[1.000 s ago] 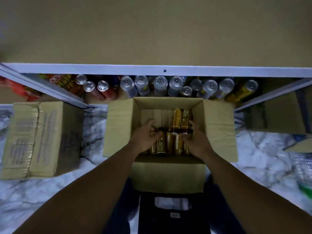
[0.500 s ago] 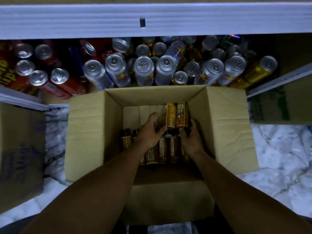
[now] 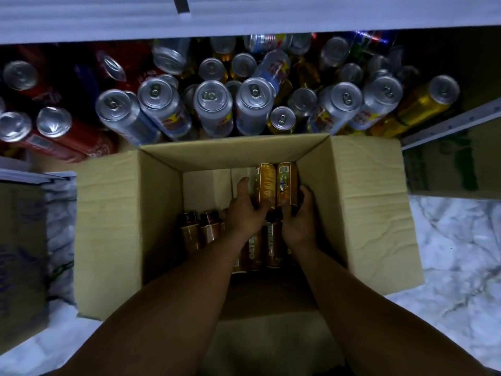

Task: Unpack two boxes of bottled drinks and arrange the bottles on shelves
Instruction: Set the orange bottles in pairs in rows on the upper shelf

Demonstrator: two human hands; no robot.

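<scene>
An open cardboard box (image 3: 108,226) sits on the floor below me, holding several amber drink bottles (image 3: 200,234) with orange labels. My left hand (image 3: 245,210) is wrapped around one bottle (image 3: 265,183) at the box's far side. Beside it, my right hand (image 3: 299,215) grips a second bottle (image 3: 286,183). Both bottles stand side by side, touching, raised a little above the others. The box's far left part shows bare cardboard bottom. Beyond the box, the low shelf (image 3: 244,17) holds many cans.
Silver, red and gold cans (image 3: 214,107) crowd the shelf just past the box's far flap. A closed cardboard box (image 3: 19,253) stands at the left, another carton (image 3: 444,164) at the right. The floor (image 3: 447,253) is white marble.
My view has dropped closer to the box and shelf. Both hands have shifted forward inside the box and closed around the two far bottles.
</scene>
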